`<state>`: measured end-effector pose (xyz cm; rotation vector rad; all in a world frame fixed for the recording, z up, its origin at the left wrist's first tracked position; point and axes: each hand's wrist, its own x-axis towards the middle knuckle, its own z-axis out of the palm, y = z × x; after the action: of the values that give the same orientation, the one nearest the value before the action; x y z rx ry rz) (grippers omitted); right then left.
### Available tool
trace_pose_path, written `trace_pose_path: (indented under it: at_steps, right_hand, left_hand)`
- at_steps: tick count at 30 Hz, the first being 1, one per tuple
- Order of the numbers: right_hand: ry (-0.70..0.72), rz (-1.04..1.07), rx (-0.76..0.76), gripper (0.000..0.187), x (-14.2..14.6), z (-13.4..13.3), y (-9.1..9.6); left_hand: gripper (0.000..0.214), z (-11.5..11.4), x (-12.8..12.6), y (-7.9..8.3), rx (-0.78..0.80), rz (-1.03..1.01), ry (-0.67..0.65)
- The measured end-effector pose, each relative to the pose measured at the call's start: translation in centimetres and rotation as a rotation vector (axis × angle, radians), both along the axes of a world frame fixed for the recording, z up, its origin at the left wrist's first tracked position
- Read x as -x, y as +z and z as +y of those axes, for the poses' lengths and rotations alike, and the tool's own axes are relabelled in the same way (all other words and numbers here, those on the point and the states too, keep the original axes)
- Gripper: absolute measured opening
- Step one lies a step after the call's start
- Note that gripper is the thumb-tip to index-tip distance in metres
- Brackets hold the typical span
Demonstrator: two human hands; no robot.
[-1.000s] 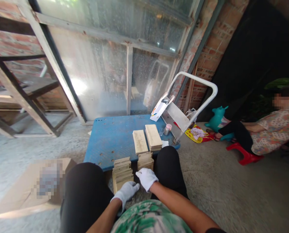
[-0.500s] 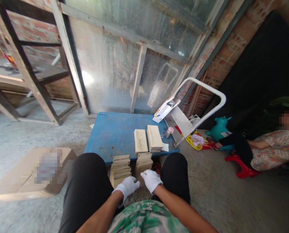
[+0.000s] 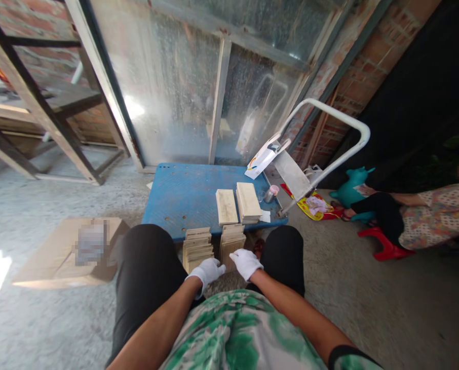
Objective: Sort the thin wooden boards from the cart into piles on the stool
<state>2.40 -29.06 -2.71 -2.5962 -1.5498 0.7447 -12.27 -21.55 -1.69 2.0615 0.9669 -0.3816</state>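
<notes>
Two rows of thin pale wooden boards stand on edge on the floor between my knees, a left row (image 3: pixel 197 246) and a right row (image 3: pixel 232 237). My left hand (image 3: pixel 208 271), in a white glove, lies at the near end of the left row with its fingers stretched toward the right. My right hand (image 3: pixel 247 263), also gloved, curls over the nearest boards of the right row. Beyond them, two flat stacks of the same boards (image 3: pixel 226 206) (image 3: pixel 248 201) lie on the near edge of a blue platform cart (image 3: pixel 179 192).
The cart's white handle (image 3: pixel 331 110) leans right, with a paper bag (image 3: pixel 263 160) and a small pink-lidded cup (image 3: pixel 270 193) by it. A cardboard box (image 3: pixel 60 257) lies left. A person (image 3: pixel 425 216) sits on a red stool (image 3: pixel 387 249) at right, near a teal toy (image 3: pixel 350 186). A glazed frame stands behind.
The view has tilted and shifted slightly. Both hands moved up against the near ends of the board rows, and the right hand's fingers closed over the right row.
</notes>
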Motion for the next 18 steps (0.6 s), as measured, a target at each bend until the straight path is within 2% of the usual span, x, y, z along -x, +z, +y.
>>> trace_pose_path:
  at_steps: [11,18]
  right_hand:
    - [0.030,0.031,0.029,0.039,0.2,0.5,-0.4]
    - [0.085,0.097,0.094,0.040,-0.3,1.9,-0.3]
  left_hand:
    - [0.037,-0.1,-0.2,-0.8,0.012,0.027,-0.063]
    - [0.036,-0.5,0.1,-2.0,0.085,0.075,-0.036]
